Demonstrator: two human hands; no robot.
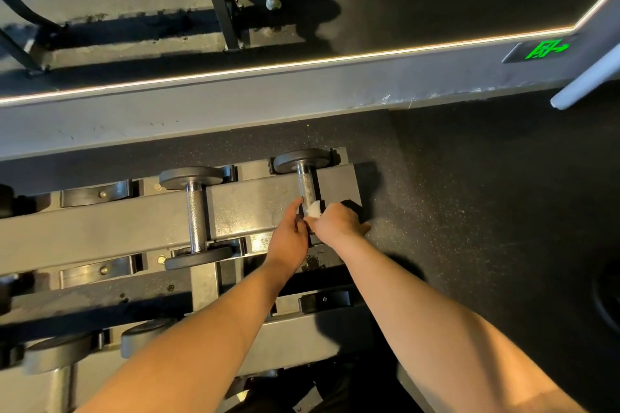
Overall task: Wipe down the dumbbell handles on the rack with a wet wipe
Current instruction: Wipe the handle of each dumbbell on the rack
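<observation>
**Gym rack below a mirror: wet wipe on the rightmost dumbbell**

The white wet wipe is bunched against the near end of the knurled handle, held in the curled fingers of the right hand. The left hand touches the handle just beside it; whether it grips cannot be told. A second dumbbell lies further left.

Near head of rightmost dumbbell behind left hand and right hand; wet wipe mostly covered.
</observation>
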